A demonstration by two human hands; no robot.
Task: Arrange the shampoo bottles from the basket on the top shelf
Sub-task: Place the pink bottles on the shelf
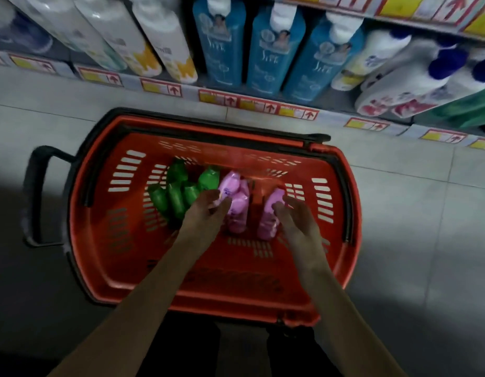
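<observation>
A red plastic basket [100, 240] stands on the floor below me. Inside lie several green shampoo bottles [176, 197] on the left and pink shampoo bottles [237, 210] in the middle. One more pink bottle [268, 221] lies to their right. My left hand [206, 210] reaches into the basket with its fingertips at the left pink bottles; the blur hides whether they close on one. My right hand [295, 216] hovers with spread fingers at the right pink bottle, touching or just above it.
A low shelf [263, 104] with price tags runs across the back, holding white bottles [159, 42], blue bottles [274, 50] and white bottles with dark blue caps [415, 72]. The basket's black handle [34, 191] sticks out left. Grey tiled floor [412, 213] surrounds the basket.
</observation>
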